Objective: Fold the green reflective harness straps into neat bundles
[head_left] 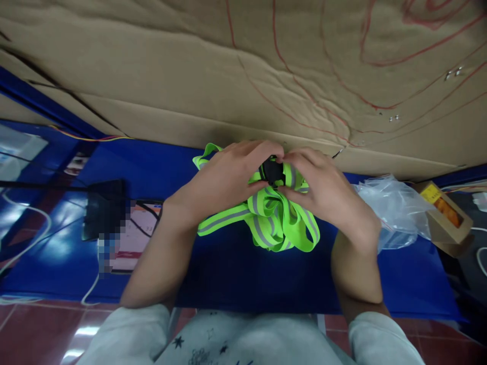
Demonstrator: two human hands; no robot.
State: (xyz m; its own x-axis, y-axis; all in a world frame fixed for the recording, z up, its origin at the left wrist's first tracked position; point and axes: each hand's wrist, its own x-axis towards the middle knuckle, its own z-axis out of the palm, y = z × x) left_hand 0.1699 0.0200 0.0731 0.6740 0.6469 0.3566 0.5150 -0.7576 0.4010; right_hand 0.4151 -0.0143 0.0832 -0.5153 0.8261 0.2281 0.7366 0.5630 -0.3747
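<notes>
A heap of neon-green straps with a grey reflective stripe (266, 223) lies on the blue table, looped and bunched. Above the heap, a black plastic buckle (272, 171) is pinched between my two hands. My left hand (239, 170) closes on its left side, thumb below and fingers over the top. On the right side, my right hand (315, 177) grips the buckle's edge and the strap beside it with thumb and forefinger. Fingers partly cover the buckle, so whether its halves are joined cannot be made out. One strap loop pokes out behind my left hand.
A brown cardboard sheet (171, 76) with red lines stands behind the blue table (258, 284). Clear plastic bags (395, 208) and a small cardboard box (445, 218) are at right. At left lie a black device (103, 210), a pink printed sheet (131, 238) and cables.
</notes>
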